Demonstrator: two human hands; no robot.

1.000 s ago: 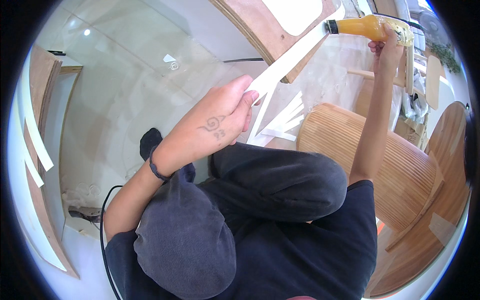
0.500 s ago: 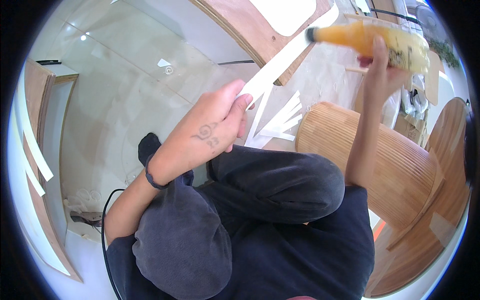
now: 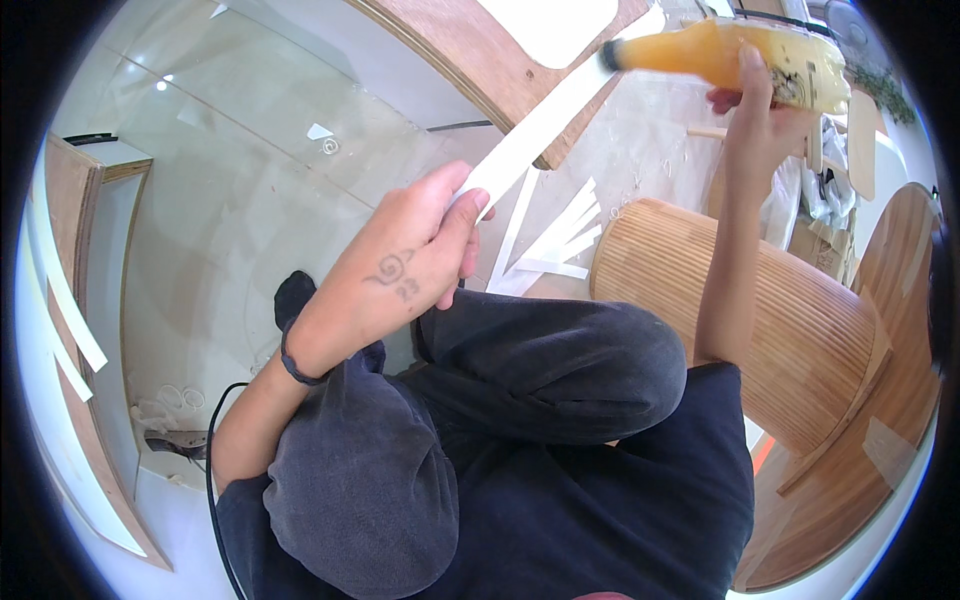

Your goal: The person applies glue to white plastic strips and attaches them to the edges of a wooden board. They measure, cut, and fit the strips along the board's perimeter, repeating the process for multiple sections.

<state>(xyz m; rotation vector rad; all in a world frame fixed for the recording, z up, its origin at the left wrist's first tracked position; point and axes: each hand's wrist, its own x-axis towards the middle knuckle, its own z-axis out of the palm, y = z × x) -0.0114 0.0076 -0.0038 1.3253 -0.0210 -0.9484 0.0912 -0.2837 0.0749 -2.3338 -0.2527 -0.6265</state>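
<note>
My left hand [image 3: 400, 250] is closed around the near end of a long white strip [image 3: 545, 130], thumb on top. The strip stretches away to the upper right, passing over the corner of a wooden board. Lying nearly sideways in my right hand [image 3: 755, 120] is a yellow-orange squeeze bottle [image 3: 690, 55] with a dark tip pointing left. That tip is at the strip's upper face; whether it touches is too blurred to tell. The fingers of my right hand wrap the bottle's body.
A wooden board [image 3: 450, 50] with a white panel on it stands ahead. Several cut white strips [image 3: 560, 240] lie on the tiled floor. To the right are a ribbed wooden cylinder [image 3: 740, 320] and a round wooden top [image 3: 860, 480]. Another board with strips [image 3: 75, 310] is at left.
The bottle has shifted slightly away and to the left, its tip staying by the strip. My left hand sits a little lower and further left, still gripping the strip. The view has shifted slightly.
</note>
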